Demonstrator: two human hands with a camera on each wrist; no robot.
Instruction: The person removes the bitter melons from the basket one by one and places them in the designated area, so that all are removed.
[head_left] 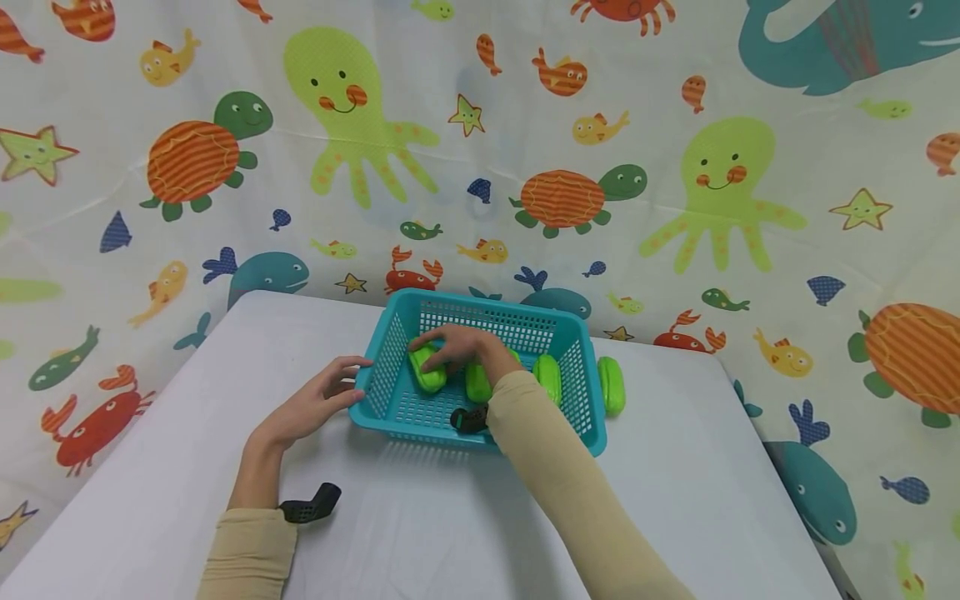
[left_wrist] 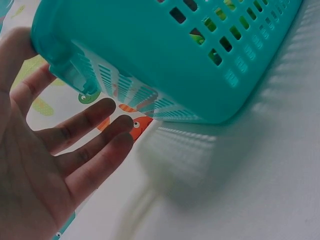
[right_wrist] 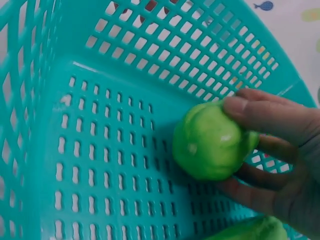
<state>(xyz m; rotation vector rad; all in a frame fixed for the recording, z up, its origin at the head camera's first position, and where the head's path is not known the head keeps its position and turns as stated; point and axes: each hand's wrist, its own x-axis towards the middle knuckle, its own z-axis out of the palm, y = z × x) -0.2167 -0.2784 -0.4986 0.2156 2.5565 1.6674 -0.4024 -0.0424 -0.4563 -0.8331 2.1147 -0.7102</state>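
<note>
A turquoise plastic basket (head_left: 450, 437) with perforated walls stands on the table. Inside it my right hand (head_left: 461, 346) grips a glossy, lobed green vegetable (right_wrist: 207, 145) near the left end, fingers and thumb around it. Two more such pieces lie in the basket: a middle green vegetable (head_left: 477, 383), partly covered by the right arm, and a right-hand green vegetable (head_left: 547, 377). My left hand (head_left: 318, 404) is at the basket's left rim, thumb and index finger touching the edge. Its other fingers extend loosely below the rim in the left wrist view.
Outside the basket, against its right wall, lies another green vegetable (head_left: 612, 386). The white tabletop (head_left: 420, 533) stretches in front and to both sides. Behind it hangs a curtain (head_left: 465, 75) printed with sea animals. Black wrist devices (head_left: 311, 504) are worn on both arms.
</note>
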